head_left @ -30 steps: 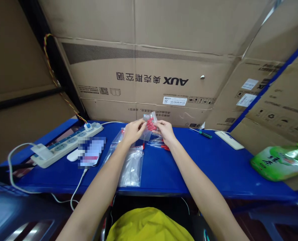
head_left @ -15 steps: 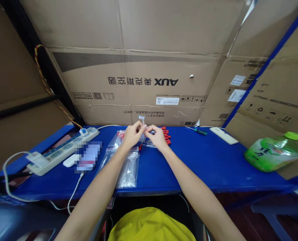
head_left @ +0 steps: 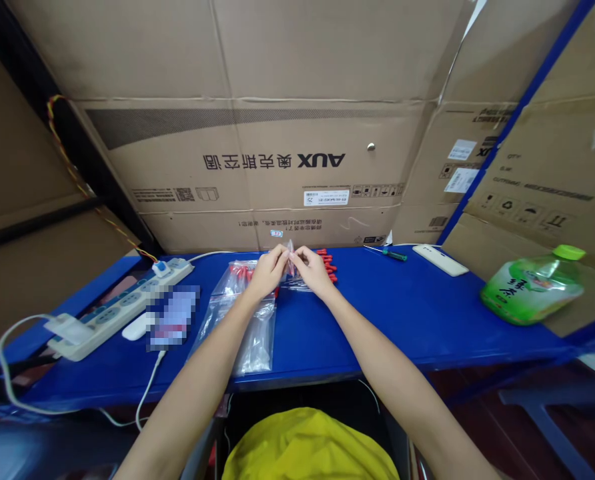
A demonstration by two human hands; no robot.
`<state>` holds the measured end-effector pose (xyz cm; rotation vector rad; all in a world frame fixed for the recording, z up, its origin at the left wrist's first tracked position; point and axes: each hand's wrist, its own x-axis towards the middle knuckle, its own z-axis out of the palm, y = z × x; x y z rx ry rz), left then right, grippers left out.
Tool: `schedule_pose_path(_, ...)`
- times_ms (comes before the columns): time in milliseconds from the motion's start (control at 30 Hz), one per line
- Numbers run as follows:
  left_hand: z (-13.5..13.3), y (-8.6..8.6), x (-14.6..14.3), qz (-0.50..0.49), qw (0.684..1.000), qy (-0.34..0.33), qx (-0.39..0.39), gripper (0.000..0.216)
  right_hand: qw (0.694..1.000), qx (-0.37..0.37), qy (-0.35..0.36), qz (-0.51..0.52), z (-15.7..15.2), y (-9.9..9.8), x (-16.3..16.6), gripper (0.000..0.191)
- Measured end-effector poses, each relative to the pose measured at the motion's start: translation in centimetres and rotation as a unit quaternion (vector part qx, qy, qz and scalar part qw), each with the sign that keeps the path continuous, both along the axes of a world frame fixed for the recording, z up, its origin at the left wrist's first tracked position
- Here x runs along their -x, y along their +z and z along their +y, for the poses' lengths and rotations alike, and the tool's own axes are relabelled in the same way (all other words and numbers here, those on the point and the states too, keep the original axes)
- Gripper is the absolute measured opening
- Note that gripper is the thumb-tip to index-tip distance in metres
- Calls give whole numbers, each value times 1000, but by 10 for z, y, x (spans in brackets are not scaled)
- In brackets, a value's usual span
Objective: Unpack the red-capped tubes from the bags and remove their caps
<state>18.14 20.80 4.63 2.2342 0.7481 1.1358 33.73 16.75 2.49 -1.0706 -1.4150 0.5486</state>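
My left hand (head_left: 269, 271) and my right hand (head_left: 314, 269) meet over the back middle of the blue table. Both pinch a small clear plastic bag (head_left: 291, 248), which stands up thin between the fingertips. Anything inside it is too small to make out. Just behind my right hand lie several red-handled tools (head_left: 331, 269), their thin shafts pointing left beneath the hands. Clear zip bags (head_left: 255, 343) are spread under and beside my left forearm. More red pieces (head_left: 240, 271) show at the bags' far end, left of my left hand.
At left sit a white power strip (head_left: 122, 310) with cables and a blurred-out phone (head_left: 175, 317). A green screwdriver (head_left: 393, 255), a white oblong device (head_left: 440, 260) and a green bottle (head_left: 530, 287) lie right. Cardboard (head_left: 277, 127) walls the back.
The small bag has turned from hanging below my fingers to standing narrow between them. My fingertips have come closer together. The whole view has shifted slightly.
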Motion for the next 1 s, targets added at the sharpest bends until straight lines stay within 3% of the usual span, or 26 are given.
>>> schedule_pose_path(233, 7, -4, 2, 99, 991, 32, -87, 30, 975, -13, -117, -189, -6, 2, -3, 23)
schedule_pose_path(367, 7, -2, 4, 127, 982, 76, -121, 29, 973, -16, -133, -190, -5, 3, -1, 22)
schedule_pose_path(533, 3, 4, 8, 90, 979, 127, -132, 23, 968, -24, -202, -145, -3, 3, -15, 20)
schedule_pose_path(667, 2, 5, 9, 82, 981, 122, -125, 25, 972, -40, -175, -149, -6, 5, -23, 4)
schedule_pose_path(867, -1, 4, 7, 67, 984, 120, -115, 30, 975, -85, -96, -183, -11, 9, -19, 36)
schedule_pose_path(1000, -4, 2, 2, 75, 984, 103, -126, 31, 988, -33, -73, -134, -7, 5, -14, 31)
